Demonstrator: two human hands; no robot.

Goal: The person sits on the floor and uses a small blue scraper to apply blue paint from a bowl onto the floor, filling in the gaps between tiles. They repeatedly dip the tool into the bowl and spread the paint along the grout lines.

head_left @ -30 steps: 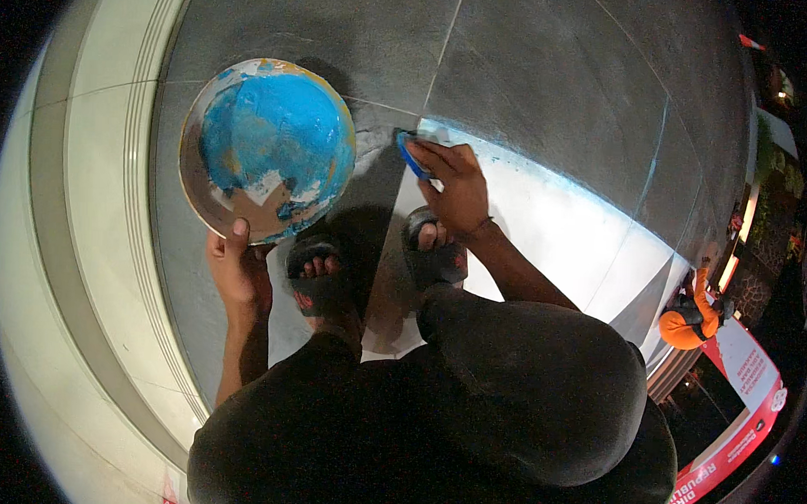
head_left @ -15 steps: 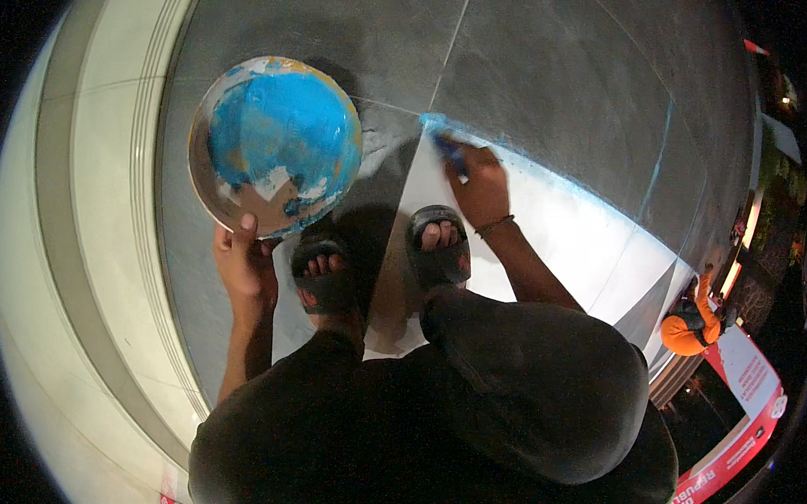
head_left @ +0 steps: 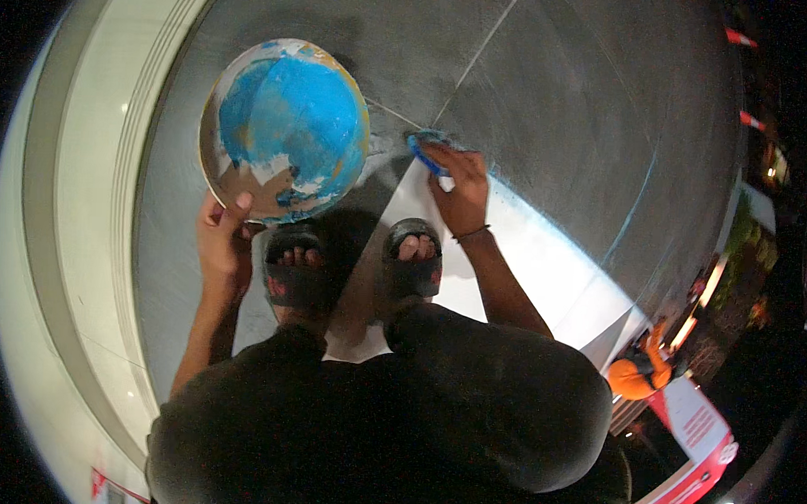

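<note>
On the left, a shallow round bowl (head_left: pixel 288 115) is coated inside with bright blue paint, with white, brown and ochre smears. My left hand (head_left: pixel 224 241) grips its near rim, thumb over the edge and fingers underneath. My right hand (head_left: pixel 461 187) is closed on a small blue hand tool (head_left: pixel 427 157), pressed to the floor at the corner of a white painted area (head_left: pixel 501 246). The fingers hide much of the tool, so its kind cannot be made out. Faint blue paint edges the white area, where it meets the dark grey floor (head_left: pixel 551 106).
My sandalled feet (head_left: pixel 297 257) stand close behind the hands, one on either side of a shadowed strip. A pale curved ledge (head_left: pixel 85 205) runs along the left. Far right, a person in orange (head_left: pixel 635 376) crouches near a red and white banner (head_left: pixel 695 431).
My right hand has shifted slightly left, its tool now at the white area's corner. The left hand still holds the bowl. The whole view has turned a little.
</note>
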